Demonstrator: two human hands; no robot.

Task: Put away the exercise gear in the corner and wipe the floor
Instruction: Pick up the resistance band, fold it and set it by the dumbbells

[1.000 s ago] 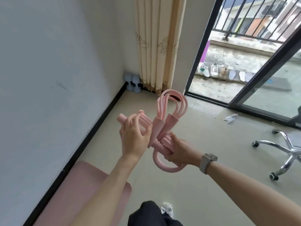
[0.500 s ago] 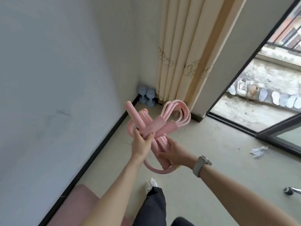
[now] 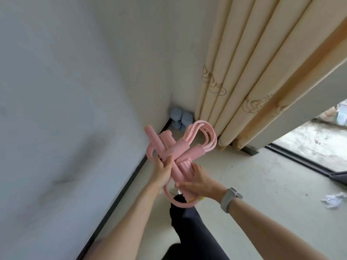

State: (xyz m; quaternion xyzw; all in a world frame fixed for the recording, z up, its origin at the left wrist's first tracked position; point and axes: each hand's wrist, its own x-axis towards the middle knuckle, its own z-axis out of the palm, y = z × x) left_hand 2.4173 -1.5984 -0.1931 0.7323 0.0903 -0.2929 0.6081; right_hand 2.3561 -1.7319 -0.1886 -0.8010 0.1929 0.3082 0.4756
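Note:
A folded pink pedal resistance band point(image 3: 178, 149), with foam handles and looped tubes, is held up in front of me. My left hand point(image 3: 162, 171) grips its middle from the left. My right hand point(image 3: 199, 182), with a watch on the wrist, holds its lower part from the right. Two light blue dumbbells point(image 3: 181, 119) stand on the floor in the corner, just beyond the band.
A white wall runs along the left with a black skirting board point(image 3: 120, 196). A beige curtain point(image 3: 253, 76) hangs right of the corner. The sliding door sill point(image 3: 300, 158) is at the right. A crumpled tissue point(image 3: 333, 199) lies on the floor. My dark-trousered leg point(image 3: 189, 222) is below.
I have moved closer to the corner; the dumbbells and curtain look larger. Both hands still hold the pink band, now nearer the dumbbells. The pink mat and chair base have left the view.

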